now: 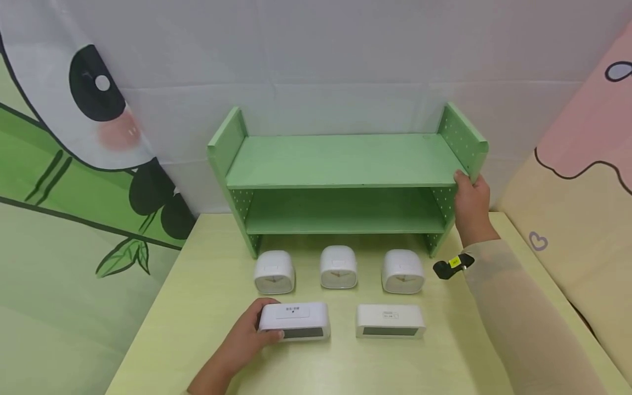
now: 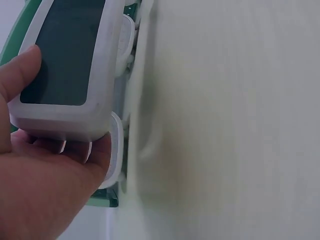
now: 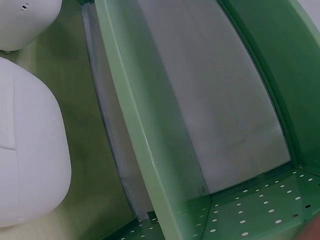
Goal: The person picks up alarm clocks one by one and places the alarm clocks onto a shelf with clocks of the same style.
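My left hand grips the left end of a white rectangular digital clock, thumb on its dark front and fingers behind. The left wrist view shows the same clock with a gap between its underside and the table. My right hand holds the front edge of the right side panel of a green two-tier shelf, thumb by the upper board. Three rounded white clocks with hands, left, middle and right, stand in front of the shelf. A second digital clock sits to the right.
The pale yellow table carries everything. A grey-white cloth backdrop hangs behind the shelf, with printed cloth panels at left and right. A black strap piece with a yellow tag hangs at the right wrist.
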The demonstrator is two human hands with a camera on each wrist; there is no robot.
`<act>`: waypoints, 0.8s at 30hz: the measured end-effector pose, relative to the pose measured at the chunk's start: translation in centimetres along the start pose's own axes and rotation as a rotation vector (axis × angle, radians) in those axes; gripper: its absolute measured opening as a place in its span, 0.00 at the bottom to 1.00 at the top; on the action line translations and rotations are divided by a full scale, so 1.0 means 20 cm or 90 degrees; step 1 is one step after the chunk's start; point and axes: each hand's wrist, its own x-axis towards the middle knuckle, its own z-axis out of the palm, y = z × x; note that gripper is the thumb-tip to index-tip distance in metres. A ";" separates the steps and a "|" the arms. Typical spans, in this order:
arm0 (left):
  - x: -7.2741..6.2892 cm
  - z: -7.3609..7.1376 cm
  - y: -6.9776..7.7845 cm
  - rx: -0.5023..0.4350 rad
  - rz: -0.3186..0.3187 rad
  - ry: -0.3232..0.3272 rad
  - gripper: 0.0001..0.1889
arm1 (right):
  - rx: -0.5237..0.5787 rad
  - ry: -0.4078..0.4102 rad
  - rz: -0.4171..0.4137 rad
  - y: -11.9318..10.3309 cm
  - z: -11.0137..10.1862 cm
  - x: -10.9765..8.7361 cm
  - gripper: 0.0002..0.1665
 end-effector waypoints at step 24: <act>0.07 0.01 0.27 0.000 0.088 -0.060 0.30 | -0.011 0.030 0.014 0.01 0.00 0.01 0.30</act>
